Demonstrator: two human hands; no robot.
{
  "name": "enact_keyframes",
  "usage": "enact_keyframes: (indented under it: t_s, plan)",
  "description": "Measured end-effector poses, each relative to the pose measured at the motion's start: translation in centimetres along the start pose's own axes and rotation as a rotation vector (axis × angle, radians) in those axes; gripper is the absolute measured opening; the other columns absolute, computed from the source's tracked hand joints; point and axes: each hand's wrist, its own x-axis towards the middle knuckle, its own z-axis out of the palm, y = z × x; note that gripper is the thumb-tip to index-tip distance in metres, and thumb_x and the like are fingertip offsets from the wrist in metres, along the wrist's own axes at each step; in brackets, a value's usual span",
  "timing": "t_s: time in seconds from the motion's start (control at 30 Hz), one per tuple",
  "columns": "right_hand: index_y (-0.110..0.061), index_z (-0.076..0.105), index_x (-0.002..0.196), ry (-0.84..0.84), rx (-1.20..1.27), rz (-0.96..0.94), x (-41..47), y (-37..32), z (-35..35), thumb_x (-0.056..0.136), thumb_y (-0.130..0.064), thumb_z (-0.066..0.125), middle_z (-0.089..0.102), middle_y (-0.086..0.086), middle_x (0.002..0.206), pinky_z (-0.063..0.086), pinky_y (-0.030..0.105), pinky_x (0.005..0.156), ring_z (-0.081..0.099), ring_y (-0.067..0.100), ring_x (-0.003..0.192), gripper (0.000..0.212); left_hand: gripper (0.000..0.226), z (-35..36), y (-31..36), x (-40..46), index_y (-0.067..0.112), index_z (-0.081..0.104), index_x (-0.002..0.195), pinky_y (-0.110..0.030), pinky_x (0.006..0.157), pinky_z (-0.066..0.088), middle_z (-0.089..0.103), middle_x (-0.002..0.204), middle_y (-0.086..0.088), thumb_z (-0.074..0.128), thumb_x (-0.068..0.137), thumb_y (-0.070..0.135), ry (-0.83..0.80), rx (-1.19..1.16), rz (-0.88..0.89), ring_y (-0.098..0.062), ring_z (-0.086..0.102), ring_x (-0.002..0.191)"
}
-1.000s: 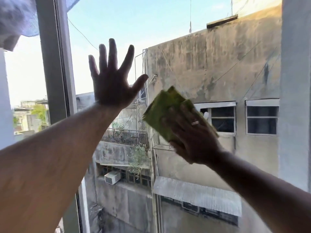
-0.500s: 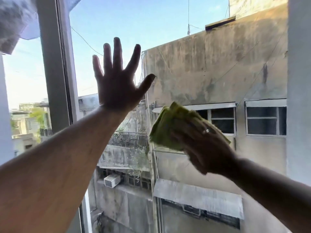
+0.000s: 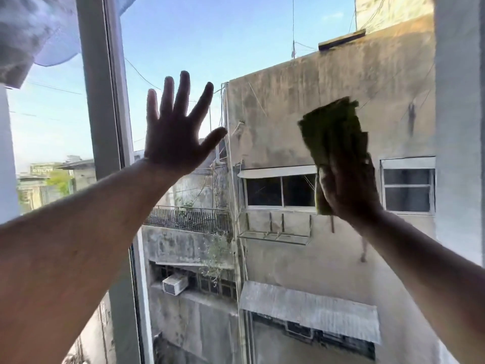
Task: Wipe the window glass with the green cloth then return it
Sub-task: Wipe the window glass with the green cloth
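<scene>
The window glass (image 3: 262,48) fills the middle of the view, with sky and a grey concrete building behind it. My right hand (image 3: 349,190) presses a folded green cloth (image 3: 336,132) flat against the pane at the right, the cloth sticking up past my fingers. My left hand (image 3: 175,137) lies flat on the glass to the left of the cloth, fingers spread wide and holding nothing.
A grey vertical window frame (image 3: 102,101) runs down the left, just left of my left hand. A pale wall or frame edge (image 3: 459,127) borders the pane on the right. A light curtain or fabric (image 3: 29,30) hangs at the top left corner.
My right hand has swept the cloth to the right and upward across the glass. My left hand has stayed spread on the pane.
</scene>
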Motion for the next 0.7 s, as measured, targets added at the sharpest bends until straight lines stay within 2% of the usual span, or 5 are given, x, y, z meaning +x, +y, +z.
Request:
enact_keyframes:
  t_s: [0.13,0.43,0.53,0.63,0.7]
  plan:
    - [-0.018,0.015,0.159,0.065,-0.014,0.254,-0.2,-4.7,1.7,0.096,-0.032,0.037,0.011,0.016,0.166,0.013,0.054,0.126,0.007,0.038,0.154,0.068,0.077,0.7,-0.2,-0.4,0.030,0.014,0.159,-0.063,0.121,0.007,0.004,0.168,-0.019,0.024,0.094,0.072,0.036,0.007,0.004,-0.042,0.006,0.154]
    - [-0.035,0.043,0.148,-0.213,-0.029,-0.822,-7.2,-10.3,3.2,0.101,-0.034,0.050,0.033,-0.006,0.160,0.021,0.041,0.126,0.023,0.024,0.152,0.047,0.075,1.0,-0.2,-0.3,0.032,0.018,0.158,-0.057,0.124,0.006,0.008,0.168,-0.017,0.025,0.095,0.071,0.099,-0.015,0.021,-0.038,0.008,0.154]
    - [-0.022,0.045,0.147,-0.033,-0.058,-0.267,-1.9,-4.6,1.9,0.091,-0.028,0.054,0.046,0.014,0.152,0.044,0.051,0.107,0.042,0.040,0.135,0.057,0.075,0.9,-0.5,-0.2,0.033,0.016,0.159,-0.057,0.124,0.006,0.006,0.168,-0.017,0.023,0.095,0.071,0.077,-0.003,0.020,-0.037,0.005,0.155]
    - [-0.020,0.033,0.151,0.110,-0.053,0.336,1.7,-6.0,1.9,0.095,-0.037,0.045,0.031,0.023,0.158,0.037,0.056,0.112,0.033,0.050,0.141,0.059,0.074,1.0,-0.7,-0.4,0.033,0.014,0.159,-0.057,0.124,0.005,0.005,0.168,-0.017,0.022,0.095,0.072,0.069,0.001,0.008,-0.037,0.004,0.155]
    - [-0.028,0.030,0.147,0.096,-0.013,0.286,-0.5,-11.8,3.3,0.092,-0.035,0.050,0.025,0.016,0.161,0.033,0.059,0.116,0.030,0.048,0.144,0.059,0.074,1.2,-0.6,-0.5,0.033,0.017,0.158,-0.057,0.124,0.006,0.007,0.168,-0.017,0.024,0.096,0.071,0.081,-0.015,0.021,-0.037,0.006,0.155]
